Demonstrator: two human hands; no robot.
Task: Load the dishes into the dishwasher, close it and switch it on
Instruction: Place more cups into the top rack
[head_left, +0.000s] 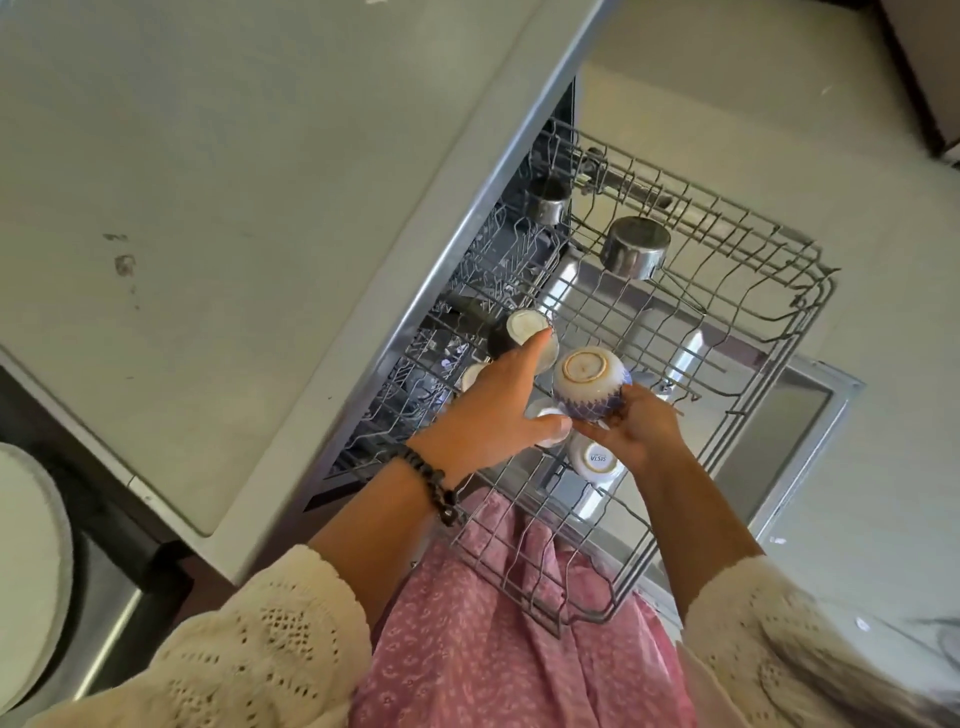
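The dishwasher's upper wire rack (737, 395) is pulled out over the open door (810, 415). My right hand (639, 431) grips a white cup with a blue pattern (592, 384), held upside down just above the rack. My left hand (498, 410) reaches over the rack with straight fingers, the fingertip touching an upturned dark and white cup (519, 332). More white cups sit upside down under and beside my hands, one marked with lettering (597, 460). Two steel pots (636, 247) (548, 200) lie upside down at the rack's far end.
A pale worktop (234, 208) runs along the left, its edge right next to the rack. A white plate (26, 571) shows at the lower left over a steel sink. The right half of the rack holds only bare wire. The floor (883, 260) lies to the right.
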